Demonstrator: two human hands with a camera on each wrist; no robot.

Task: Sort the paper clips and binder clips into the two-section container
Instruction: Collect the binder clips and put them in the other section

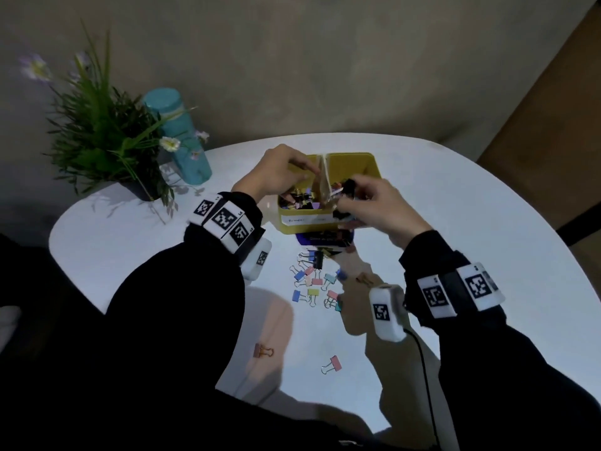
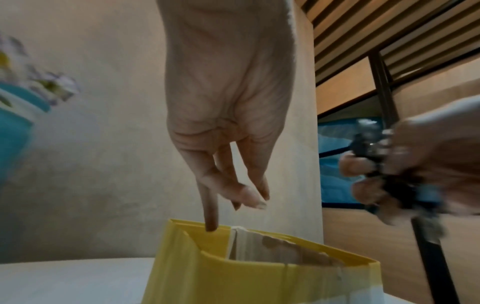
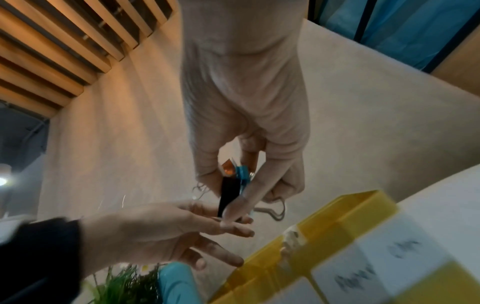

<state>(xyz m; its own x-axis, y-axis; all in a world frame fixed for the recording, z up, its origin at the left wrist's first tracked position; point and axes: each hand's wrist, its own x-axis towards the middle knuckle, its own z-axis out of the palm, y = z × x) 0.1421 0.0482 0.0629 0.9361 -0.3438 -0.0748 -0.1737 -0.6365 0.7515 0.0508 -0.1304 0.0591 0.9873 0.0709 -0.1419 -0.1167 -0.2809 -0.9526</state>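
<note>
The yellow two-section container (image 1: 357, 155) stands at the middle of the white table, split by a cardboard divider (image 1: 325, 177), with dark and coloured binder clips inside. My left hand (image 1: 300, 170) hovers over its left section with straight fingers and holds nothing. In the left wrist view the index fingertip (image 2: 210, 226) touches the container's rim (image 2: 259, 288). My right hand (image 1: 349, 193) is above the right section and pinches a small bunch of binder clips (image 3: 230, 185), black, blue and orange. Several loose pastel binder clips (image 1: 315, 281) lie in front of the container.
A dark blue box (image 1: 325, 239) sits against the container's near side. Two stray clips (image 1: 263, 351) (image 1: 331, 364) lie nearer to me. A potted plant (image 1: 104, 135) and a teal bottle (image 1: 182, 138) stand at the table's far left edge.
</note>
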